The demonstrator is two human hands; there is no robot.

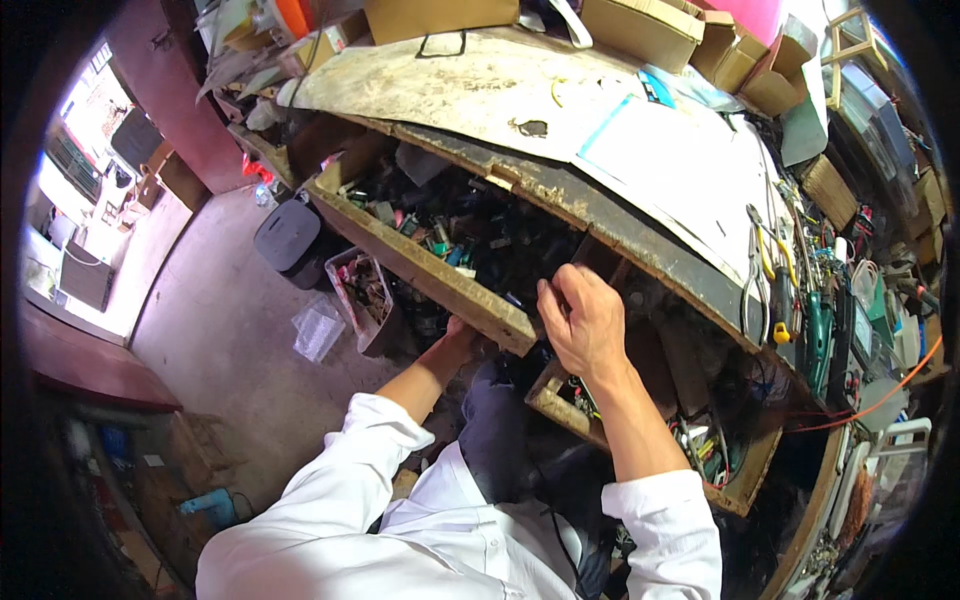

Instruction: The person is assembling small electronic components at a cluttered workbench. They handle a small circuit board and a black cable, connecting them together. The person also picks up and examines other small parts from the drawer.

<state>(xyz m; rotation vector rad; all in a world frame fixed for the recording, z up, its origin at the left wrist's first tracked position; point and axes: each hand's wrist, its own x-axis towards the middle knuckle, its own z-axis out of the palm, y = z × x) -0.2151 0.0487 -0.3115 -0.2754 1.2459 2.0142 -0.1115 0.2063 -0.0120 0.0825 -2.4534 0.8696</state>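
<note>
A worn wooden drawer (415,265) is pulled out from under the workbench, packed with many small dark, green and blue parts. My left hand (462,337) is at the underside of its front board, with the fingers hidden beneath the wood. Just past the drawer's right end is my right hand (585,318), its fingers curled closed; whatever they hold, if anything, is hidden. Below it a second wooden drawer (592,428) stands pulled out, with tools and coloured wires inside.
Pale sheets cover the workbench top (450,90). Pliers (757,280) and other hand tools crowd its right end, beside an orange cable (905,375). On the floor at left are a grey lidded bin (287,235), a box of scraps (362,300) and a clear plastic bag (318,328).
</note>
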